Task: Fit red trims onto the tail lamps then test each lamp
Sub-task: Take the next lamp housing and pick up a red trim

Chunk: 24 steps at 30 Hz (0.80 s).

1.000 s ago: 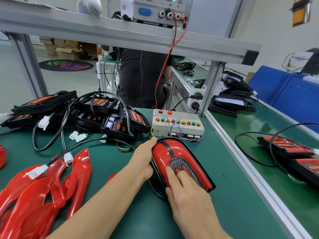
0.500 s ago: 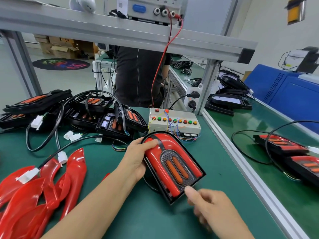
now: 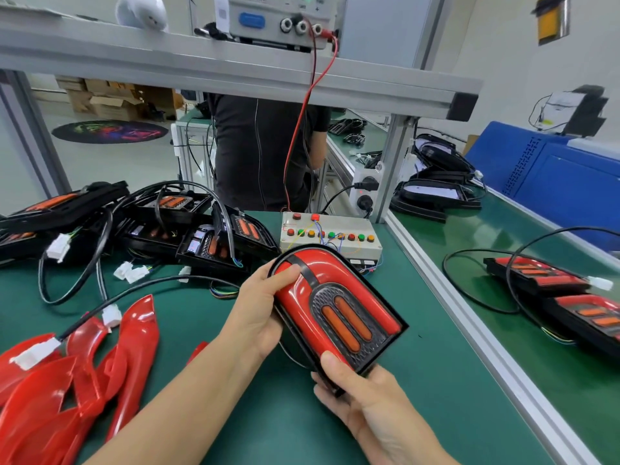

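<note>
Both hands, left hand and right hand, gripped the tail lamp lengthwise, pointing at the test box.

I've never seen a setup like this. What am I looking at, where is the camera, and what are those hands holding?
There is no robot here: a person wears a camera on the head, looking down at a green workbench. The left hand and right hand both grip one tail lamp with its red trim fitted, lifted and tilted. To the left lie loose red trims and a pile of untrimmed lamps with cables. Behind the held lamp sits a test box with coloured buttons; a power supply stands on the shelf above.
</note>
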Available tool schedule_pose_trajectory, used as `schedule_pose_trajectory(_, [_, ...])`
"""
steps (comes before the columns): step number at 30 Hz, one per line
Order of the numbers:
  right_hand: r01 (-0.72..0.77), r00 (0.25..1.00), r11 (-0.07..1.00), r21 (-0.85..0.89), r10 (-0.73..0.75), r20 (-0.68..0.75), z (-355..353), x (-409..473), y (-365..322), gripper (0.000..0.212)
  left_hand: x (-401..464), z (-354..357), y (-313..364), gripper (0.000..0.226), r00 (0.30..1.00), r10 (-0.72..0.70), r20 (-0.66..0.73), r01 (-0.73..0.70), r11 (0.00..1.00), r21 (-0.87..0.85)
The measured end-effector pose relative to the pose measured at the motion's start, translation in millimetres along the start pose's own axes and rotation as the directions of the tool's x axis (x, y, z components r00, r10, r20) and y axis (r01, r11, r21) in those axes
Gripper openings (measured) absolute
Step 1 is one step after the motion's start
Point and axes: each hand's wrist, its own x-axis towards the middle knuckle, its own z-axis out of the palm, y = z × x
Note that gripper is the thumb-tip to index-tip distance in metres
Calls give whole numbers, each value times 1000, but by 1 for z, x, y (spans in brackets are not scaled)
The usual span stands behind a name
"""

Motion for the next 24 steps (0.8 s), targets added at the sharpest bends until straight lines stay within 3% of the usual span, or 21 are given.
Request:
schedule_pose_trajectory(3, [2, 999, 998, 64, -4, 45, -1, -1, -4, 90, 1, -2, 2, 17, 1000, -20, -16, 20, 1000, -5])
schedule_pose_trajectory(8, [0, 991, 1000, -12, 2, 136, -10, -3, -8, 60, 1, -7, 2, 18, 999, -42, -34, 41, 999, -9])
schedule_pose_trajectory(14, [175, 984, 970, -167, -166, 68, -4, 0, -5, 57, -1, -7, 0, 19, 999, -22, -38, 21, 1000, -14])
schedule_pose_trajectory(18, [195, 981, 964, -179, -189, 52, -7, 3, 0, 55, 0, -5, 2, 17, 1000, 1, -25, -1, 1000, -7])
schedule_pose_trajectory(24, [101, 991, 978, -181, -82, 110, -22, 5, -8, 90, 5, -9, 10, 34, 997, -25, 78, 31, 996, -83])
